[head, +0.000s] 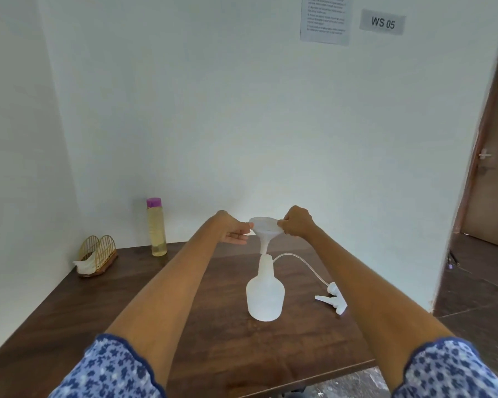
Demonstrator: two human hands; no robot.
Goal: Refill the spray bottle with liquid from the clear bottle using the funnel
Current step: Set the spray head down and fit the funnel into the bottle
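A white spray bottle (265,294) stands upright and uncapped in the middle of the dark wooden table (98,305). A white funnel (263,228) hangs just above its neck, spout tip at the opening. My right hand (297,222) pinches the funnel's right rim. My left hand (234,232) touches the left rim with its fingertips. The spray head (334,298) with its dip tube lies on the table to the right of the bottle. The clear bottle (156,227), purple-capped and holding yellowish liquid, stands at the back left by the wall.
A gold wire napkin holder (97,255) with a white napkin sits at the far left of the table. White walls close the back and left. The table's right edge drops to a floor, with a brown door (492,173) beyond.
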